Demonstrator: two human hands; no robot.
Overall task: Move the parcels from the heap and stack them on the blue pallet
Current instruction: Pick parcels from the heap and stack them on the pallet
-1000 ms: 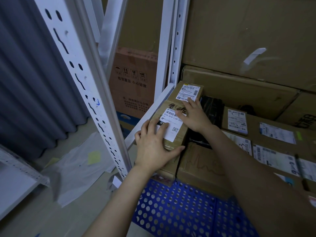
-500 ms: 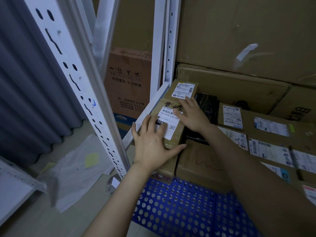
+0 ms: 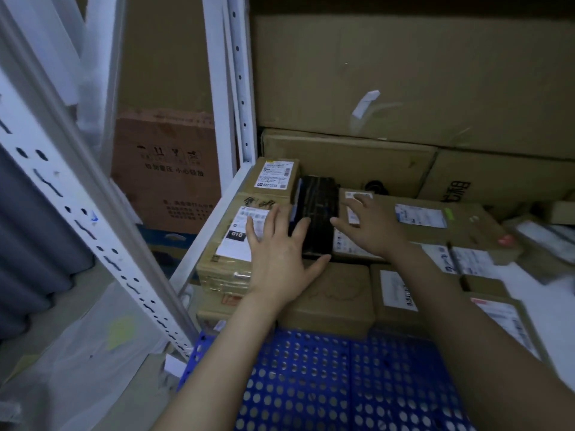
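Cardboard parcels stand stacked on the blue perforated pallet (image 3: pixel 311 377). At the stack's left sits a brown labelled parcel (image 3: pixel 230 244) with a smaller labelled box (image 3: pixel 273 178) behind it. A black wrapped parcel (image 3: pixel 320 219) lies between them and a wide flat carton (image 3: pixel 435 225) to the right. My left hand (image 3: pixel 280 256) rests flat, fingers spread, on the right part of the brown parcel and touches the black one. Just right of the black parcel, my right hand (image 3: pixel 370 228) hovers spread over the flat carton's left end, holding nothing.
A white slotted rack post (image 3: pixel 93 228) slants across the left, and another upright (image 3: pixel 230 88) stands behind the stack. Large cartons (image 3: pixel 404 73) wall the back. Lower boxes (image 3: pixel 336 297) front the stack. A plastic sheet (image 3: pixel 77 368) lies on the floor at left.
My right hand has lifted off the brown parcel's label and moved right, over the flat carton. My left hand has slid right toward the black parcel. The view has shifted slightly.
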